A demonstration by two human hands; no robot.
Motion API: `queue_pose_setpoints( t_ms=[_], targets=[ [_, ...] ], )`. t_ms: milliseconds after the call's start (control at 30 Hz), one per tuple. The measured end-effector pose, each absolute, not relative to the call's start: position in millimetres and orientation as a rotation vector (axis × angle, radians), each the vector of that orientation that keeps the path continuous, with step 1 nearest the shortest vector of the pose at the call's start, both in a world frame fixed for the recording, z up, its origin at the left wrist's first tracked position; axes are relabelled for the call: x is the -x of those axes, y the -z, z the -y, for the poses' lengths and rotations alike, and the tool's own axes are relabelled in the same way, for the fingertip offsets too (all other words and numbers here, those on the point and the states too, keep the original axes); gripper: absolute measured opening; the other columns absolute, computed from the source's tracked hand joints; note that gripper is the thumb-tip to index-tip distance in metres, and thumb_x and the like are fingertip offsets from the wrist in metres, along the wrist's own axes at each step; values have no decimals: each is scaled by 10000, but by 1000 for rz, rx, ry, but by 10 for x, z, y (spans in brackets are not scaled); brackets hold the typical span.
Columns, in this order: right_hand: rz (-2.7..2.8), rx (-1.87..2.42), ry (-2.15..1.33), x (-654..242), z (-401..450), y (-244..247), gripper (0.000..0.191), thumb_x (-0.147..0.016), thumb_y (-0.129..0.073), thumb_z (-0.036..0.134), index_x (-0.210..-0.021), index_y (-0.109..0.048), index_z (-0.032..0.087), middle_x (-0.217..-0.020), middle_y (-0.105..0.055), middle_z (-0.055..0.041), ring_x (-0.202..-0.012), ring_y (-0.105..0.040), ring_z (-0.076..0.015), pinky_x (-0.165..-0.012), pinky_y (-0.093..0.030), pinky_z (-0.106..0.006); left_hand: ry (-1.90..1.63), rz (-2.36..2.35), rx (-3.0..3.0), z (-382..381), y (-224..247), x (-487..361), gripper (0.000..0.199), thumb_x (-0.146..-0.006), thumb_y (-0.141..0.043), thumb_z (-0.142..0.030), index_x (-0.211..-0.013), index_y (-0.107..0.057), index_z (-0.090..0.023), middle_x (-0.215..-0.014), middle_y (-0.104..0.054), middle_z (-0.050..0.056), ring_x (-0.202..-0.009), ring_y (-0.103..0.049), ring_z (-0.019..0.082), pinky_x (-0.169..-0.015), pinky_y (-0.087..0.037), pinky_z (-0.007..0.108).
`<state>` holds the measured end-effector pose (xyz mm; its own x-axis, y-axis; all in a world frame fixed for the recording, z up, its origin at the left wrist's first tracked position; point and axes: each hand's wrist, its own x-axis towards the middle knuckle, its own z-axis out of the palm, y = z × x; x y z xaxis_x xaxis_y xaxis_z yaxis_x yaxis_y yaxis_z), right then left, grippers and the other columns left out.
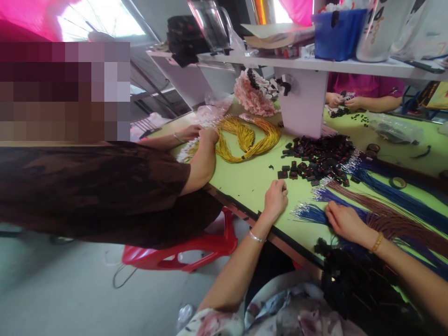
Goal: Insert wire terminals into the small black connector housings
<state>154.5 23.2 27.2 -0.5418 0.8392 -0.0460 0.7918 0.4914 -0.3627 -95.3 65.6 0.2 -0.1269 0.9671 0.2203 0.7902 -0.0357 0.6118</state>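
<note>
My left hand [276, 200] is closed over the front part of the green table, just below a pile of small black connector pieces [315, 158]; what it holds, if anything, is hidden. To the right, my right hand [341, 218] has its fingers pressed together on a bundle of blue wires [313, 213] with silvery tips pointing left. Purple wires [334, 198] and brown wires [360, 200] lie just beyond it, and more blue wires [388, 193] stretch farther back. A roll of tape [398, 182] rests among the bundles.
At my left a person in a dark top handles white-tipped wires beside yellow wire bundles [234, 140]. Another person's hands work across the table. A shelf [259, 59] holds a blue bin [339, 35]. A red stool [196, 252] and black pieces [364, 284] are near.
</note>
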Motion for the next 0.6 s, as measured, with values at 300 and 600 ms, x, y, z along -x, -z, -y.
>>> queue_pose_setpoints(
  t_ms=[300,600],
  targets=[
    [2114,1107,-1166,-1335,-391,-490,149,-854,-477,277,-738,-498,187,-623,-470,38,-561,-386,-99,-525,-303,-219,-1422,-1282,-933,-339,7,792,393,-684,-717,-296,-1040,-635,-152,-691,-601,4,-687,-587,128,-656,-481,259],
    [1929,1141,-1182,-1323,-345,-482,72,-733,-535,211,-673,-515,176,-563,-437,53,-513,-344,-78,-485,-290,-202,-1180,-782,-455,-98,-148,351,370,-651,-768,-220,-1001,-667,-158,-771,-620,14,-703,-600,93,-665,-499,207]
  ],
)
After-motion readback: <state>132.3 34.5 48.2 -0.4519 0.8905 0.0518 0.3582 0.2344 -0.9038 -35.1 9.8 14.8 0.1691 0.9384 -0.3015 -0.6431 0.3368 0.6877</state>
